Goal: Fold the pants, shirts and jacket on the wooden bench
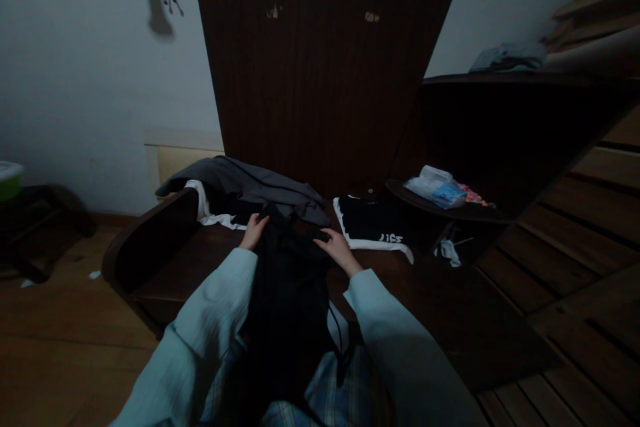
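A black garment (290, 300) hangs between my two hands and drapes down over my lap; its exact kind is hard to tell in the dim light. My left hand (254, 231) pinches its upper left edge. At the upper right edge, my right hand (337, 248) grips the cloth between thumb and fingers. Just beyond my left hand lies a grey garment (250, 180), spread loosely over white and black cloth (203, 203). To the right of my right hand rests a folded black shirt (370, 217) with white lettering and white cloth beneath it.
The clothes lie on a dark wooden bench (170, 273) with a curved left armrest. A dark panel (320, 67) stands behind. On the right, a small shelf (425, 203) bears a plastic packet (437, 187). Slatted wood (575, 247) runs along the far right.
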Demonstrator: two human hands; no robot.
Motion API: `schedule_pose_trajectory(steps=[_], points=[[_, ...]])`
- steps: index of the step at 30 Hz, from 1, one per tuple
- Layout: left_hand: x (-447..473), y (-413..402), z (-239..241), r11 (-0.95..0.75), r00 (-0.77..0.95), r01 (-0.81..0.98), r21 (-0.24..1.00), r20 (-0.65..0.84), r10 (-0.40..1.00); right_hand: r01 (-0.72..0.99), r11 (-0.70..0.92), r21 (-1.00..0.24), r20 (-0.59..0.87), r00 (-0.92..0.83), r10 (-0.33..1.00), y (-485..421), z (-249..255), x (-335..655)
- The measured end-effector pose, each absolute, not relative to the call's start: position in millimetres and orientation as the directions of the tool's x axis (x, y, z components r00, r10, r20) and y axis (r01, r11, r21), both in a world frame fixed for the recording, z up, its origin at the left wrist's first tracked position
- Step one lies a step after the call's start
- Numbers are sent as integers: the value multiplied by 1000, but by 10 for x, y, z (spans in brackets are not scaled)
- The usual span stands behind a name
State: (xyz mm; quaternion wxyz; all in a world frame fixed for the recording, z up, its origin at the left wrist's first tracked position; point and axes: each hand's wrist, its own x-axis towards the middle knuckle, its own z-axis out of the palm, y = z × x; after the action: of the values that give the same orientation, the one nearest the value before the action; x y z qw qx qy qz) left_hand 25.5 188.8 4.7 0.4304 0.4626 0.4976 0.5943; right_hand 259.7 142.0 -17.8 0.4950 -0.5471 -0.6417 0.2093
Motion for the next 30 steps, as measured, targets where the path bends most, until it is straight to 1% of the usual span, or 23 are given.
schedule_pose_trajectory(steps=[2,4,6,8,10,13,17,19,22,24,25,27,30], points=[[240,1880,72,-113,-197,-86,990,95,976,573,326,-752,459,100,883,1400,-135,2604],[234,1859,103,-94,-183,-119,988,71,981,623,323,-712,523,165,836,1369,-74,2631],[233,1834,131,-77,-154,-153,985,53,987,625,299,-721,575,298,762,1335,-10,2680],[233,1816,148,-90,-146,-155,984,68,987,590,275,-760,591,449,671,1307,42,2742],[230,1808,154,-146,-176,-100,984,127,976,547,268,-793,583,553,596,1293,73,2802],[224,1805,155,-222,-219,-2,975,216,951,500,283,-819,567,623,539,1296,82,2856],[210,1799,166,-163,-184,30,986,166,969,422,287,-860,510,699,501,1315,76,2889],[198,1793,169,-144,-116,55,988,150,982,398,278,-874,485,747,455,1320,79,2927],[183,1777,154,-143,100,100,985,133,986,375,274,-886,457,809,370,1321,94,3019],[185,1759,133,-152,245,179,972,106,964,362,282,-889,444,833,330,1318,108,3075],[190,1750,122,-171,283,231,958,102,954,361,285,-888,442,841,312,1315,117,3093],[200,1735,106,-227,288,335,914,130,949,391,281,-877,463,843,273,1305,139,3101],[197,1731,102,-317,191,440,840,257,947,435,282,-855,502,832,237,1285,174,3065]])
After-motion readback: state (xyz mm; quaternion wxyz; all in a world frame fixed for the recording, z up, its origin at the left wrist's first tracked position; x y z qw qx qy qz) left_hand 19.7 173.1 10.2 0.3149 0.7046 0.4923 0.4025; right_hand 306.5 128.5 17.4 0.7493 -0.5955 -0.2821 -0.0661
